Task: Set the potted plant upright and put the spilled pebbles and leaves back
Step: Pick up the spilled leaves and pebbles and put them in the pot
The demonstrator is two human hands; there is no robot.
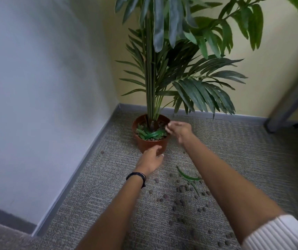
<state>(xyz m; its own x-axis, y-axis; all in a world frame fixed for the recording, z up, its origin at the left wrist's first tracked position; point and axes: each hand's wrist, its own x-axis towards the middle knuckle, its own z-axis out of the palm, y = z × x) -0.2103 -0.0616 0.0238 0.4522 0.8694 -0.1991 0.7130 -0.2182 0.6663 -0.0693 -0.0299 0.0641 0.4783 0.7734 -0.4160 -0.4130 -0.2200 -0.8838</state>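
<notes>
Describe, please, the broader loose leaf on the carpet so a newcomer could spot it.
Find the brown pot standing in the room's corner, then come nearer across the grey carpet to the inner edge of the right forearm. There lies the leaf: long, curved and bright green, unlike the round brown pebbles and the thinner, duller frond below it.

Potted plant (180, 51): one, in one brown pot (151, 146). Hands: two, left hand (150, 159) and right hand (180, 131). Black wristband (137, 176): one. Loose leaves in pot (150, 134): several, overlapping, uncounted. Fallen leaves (186, 175) on carpet (253, 159), near right: at least two. Pebbles (182, 188) on carpet: dozens.
</notes>
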